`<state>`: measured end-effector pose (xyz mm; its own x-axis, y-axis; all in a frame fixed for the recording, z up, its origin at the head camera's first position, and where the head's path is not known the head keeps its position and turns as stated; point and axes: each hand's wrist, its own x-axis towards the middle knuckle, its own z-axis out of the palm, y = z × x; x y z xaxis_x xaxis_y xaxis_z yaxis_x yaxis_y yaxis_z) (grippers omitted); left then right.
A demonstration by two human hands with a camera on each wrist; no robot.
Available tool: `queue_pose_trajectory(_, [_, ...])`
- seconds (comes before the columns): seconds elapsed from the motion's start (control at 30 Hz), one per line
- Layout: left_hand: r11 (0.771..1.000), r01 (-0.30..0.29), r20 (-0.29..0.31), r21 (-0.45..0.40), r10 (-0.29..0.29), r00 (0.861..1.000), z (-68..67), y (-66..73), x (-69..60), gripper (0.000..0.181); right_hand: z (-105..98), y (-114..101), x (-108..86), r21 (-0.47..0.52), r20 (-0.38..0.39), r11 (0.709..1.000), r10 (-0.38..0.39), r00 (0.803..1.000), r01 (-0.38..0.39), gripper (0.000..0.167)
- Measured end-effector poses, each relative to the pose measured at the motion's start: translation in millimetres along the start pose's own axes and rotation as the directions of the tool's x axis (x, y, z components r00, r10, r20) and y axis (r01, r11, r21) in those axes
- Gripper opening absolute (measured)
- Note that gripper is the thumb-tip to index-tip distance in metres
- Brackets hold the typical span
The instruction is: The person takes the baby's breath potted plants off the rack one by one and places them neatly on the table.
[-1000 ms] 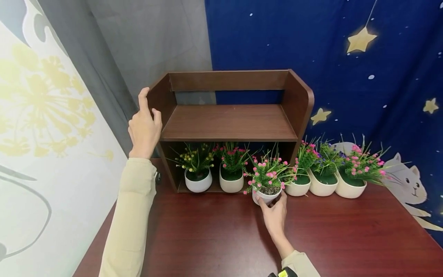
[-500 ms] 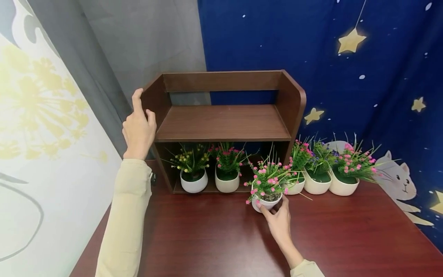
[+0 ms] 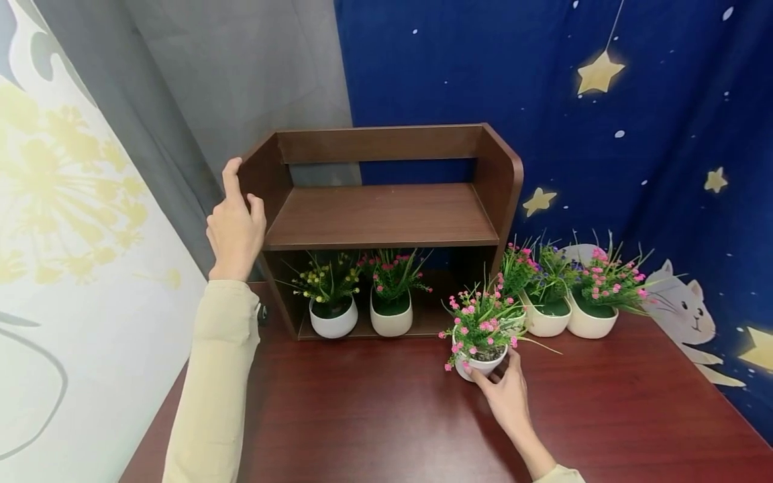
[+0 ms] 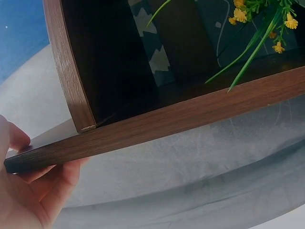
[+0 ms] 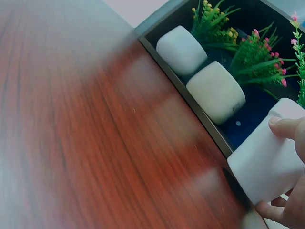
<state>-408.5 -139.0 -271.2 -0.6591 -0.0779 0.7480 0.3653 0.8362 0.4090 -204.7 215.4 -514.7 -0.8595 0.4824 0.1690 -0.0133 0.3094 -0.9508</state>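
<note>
The right hand [image 3: 509, 401] grips a white pot [image 3: 483, 365] of pink flowers between thumb and fingers, in front of the shelf's lower right corner. In the right wrist view that pot [image 5: 269, 160] is tilted, with the hand [image 5: 290, 176] on its side. At the upper left, the left hand [image 3: 234, 228] holds the side panel of the brown shelf [image 3: 380, 215]. The left wrist view shows the thumb and fingers of this hand [image 4: 40, 186] on either side of the panel's edge [image 4: 119, 137].
Inside the lower shelf stand a yellow-flowered pot [image 3: 334, 320] and a pink-flowered pot [image 3: 392, 316]. Right of the shelf, several flowering pots [image 3: 592, 320] stand in a row on the red-brown table [image 3: 386, 416]. Curtains [image 3: 447, 74] hang behind.
The right hand has moved the held pot to the right and nearer, away from the shelf's lower opening. The left hand keeps its hold on the side panel; the head view has shifted slightly.
</note>
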Motion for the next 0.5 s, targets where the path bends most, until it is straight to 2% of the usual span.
queue_pose_trajectory(0.5, [1.0,0.006,0.008,-0.006,-0.006,1.0,-0.1,0.8,0.9,0.052,-19.5,8.3,5.0,-0.044,0.014,0.999,0.0,1.0,0.001,0.076])
